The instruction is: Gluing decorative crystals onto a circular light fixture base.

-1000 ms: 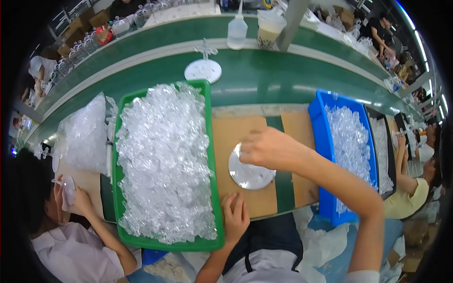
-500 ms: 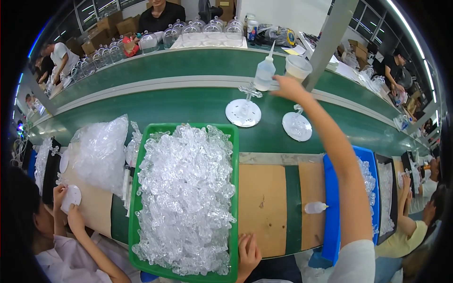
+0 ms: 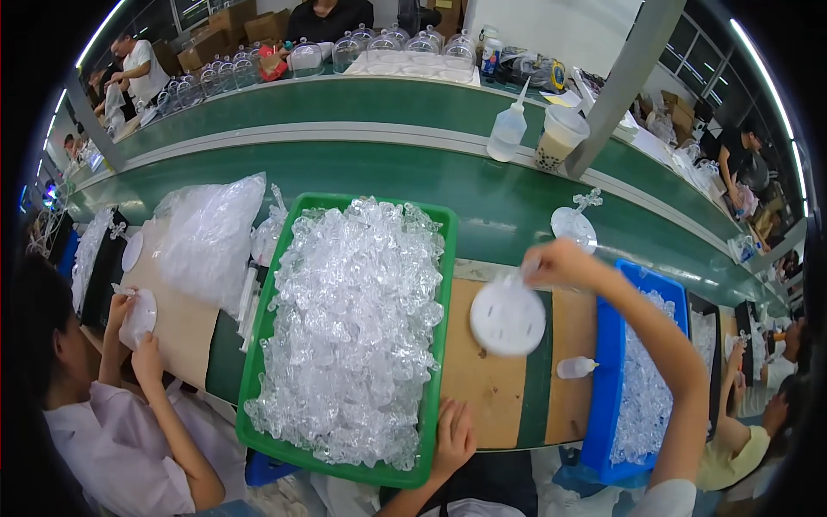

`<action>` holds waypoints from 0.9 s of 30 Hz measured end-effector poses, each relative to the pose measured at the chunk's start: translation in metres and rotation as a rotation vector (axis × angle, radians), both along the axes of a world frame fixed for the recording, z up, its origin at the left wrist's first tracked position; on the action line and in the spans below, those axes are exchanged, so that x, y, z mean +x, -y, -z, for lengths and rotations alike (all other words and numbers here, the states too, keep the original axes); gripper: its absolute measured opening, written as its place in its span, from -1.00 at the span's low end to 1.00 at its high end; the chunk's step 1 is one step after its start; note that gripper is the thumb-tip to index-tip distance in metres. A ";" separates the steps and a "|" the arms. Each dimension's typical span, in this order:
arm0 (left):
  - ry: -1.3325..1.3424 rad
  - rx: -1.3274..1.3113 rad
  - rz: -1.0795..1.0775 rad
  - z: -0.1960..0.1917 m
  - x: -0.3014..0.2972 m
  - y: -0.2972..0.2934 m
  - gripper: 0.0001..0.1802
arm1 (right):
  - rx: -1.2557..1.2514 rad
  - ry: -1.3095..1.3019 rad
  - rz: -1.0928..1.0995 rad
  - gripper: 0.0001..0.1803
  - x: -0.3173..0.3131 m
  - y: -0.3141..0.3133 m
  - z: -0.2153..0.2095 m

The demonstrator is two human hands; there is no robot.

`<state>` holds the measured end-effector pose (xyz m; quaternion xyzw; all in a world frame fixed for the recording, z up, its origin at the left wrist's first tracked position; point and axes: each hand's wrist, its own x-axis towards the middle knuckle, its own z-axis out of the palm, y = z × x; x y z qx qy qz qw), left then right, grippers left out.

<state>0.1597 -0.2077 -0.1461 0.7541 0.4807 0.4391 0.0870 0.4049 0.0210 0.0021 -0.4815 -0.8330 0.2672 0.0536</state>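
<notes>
My right hand (image 3: 564, 264) is closed on a white round disc with small slots (image 3: 508, 320), gripping its upper edge, where a clear plastic piece seems to stand. Motion blurs the disc, which hangs tilted above the brown cardboard mat. Beside the right wall of a green tray (image 3: 446, 284), my left hand (image 3: 455, 435) rests near the bench's front edge, fingers stretched out and holding nothing. Heaped in that tray are many clear plastic pieces (image 3: 353, 327). A second white disc with a clear figure on it (image 3: 572, 226) lies on the green bench beyond my right hand.
A small squeeze bottle (image 3: 575, 368) lies left of a blue bin (image 3: 610, 370) of clear pieces. Farther back stand a long-nozzled bottle (image 3: 507, 129) and a plastic cup (image 3: 561, 136) beside a grey post (image 3: 624, 86). At left, a co-worker (image 3: 129, 431) handles a white disc near a plastic bag (image 3: 211, 241).
My right hand has come back from beside the long-nozzled bottle, and the nearer disc from the green bench is now in it, over the cardboard. My left hand stays by the tray.
</notes>
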 end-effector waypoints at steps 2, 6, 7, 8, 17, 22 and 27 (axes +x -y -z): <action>0.021 -0.045 0.013 0.002 0.000 0.001 -0.59 | -0.061 -0.021 -0.129 -0.72 -0.027 0.035 0.009; -0.094 -0.178 0.118 -0.002 0.001 -0.004 -0.57 | -0.032 0.048 -0.272 -0.61 -0.052 0.052 -0.018; -0.160 -0.175 0.142 -0.003 0.003 -0.005 -0.56 | -0.050 0.146 -0.241 -0.58 -0.056 0.045 -0.030; -0.233 -0.174 0.156 -0.002 0.003 -0.005 -0.55 | -0.069 0.236 -0.219 -0.55 -0.068 0.042 -0.037; -0.211 -0.157 0.183 0.002 0.002 -0.002 -0.54 | 0.518 0.151 0.082 -0.64 -0.153 0.060 0.011; 0.326 -0.369 0.276 -0.015 0.011 0.006 -0.58 | 0.394 -0.072 0.194 -0.64 -0.119 0.091 -0.029; 1.446 -0.702 0.358 -0.052 0.030 0.008 -0.57 | 0.124 -0.639 0.478 -0.64 -0.110 0.195 -0.010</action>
